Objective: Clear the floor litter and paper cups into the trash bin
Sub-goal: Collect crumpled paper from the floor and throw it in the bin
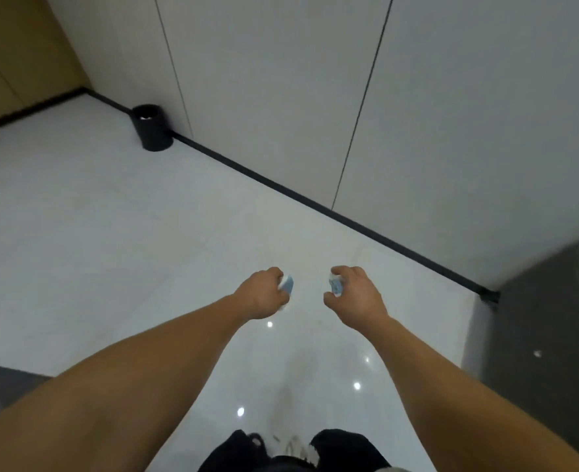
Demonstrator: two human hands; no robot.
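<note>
left hand (262,296) curled round blue-white piece (287,285); right hand (358,296) curled round second piece (335,287); print unreadable; black bin (152,129) well apart

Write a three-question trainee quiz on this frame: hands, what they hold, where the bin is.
1. True or false: the left hand is empty.
2. Multiple choice: the black trash bin stands A) against the wall, ahead and to the left; B) between the feet; C) on its side mid-floor.
3. Short answer: what does the right hand grip?

Key:
1. False: it grips a pale blue piece.
2. A.
3. A small white-and-blue piece, too blurred to identify.
</note>
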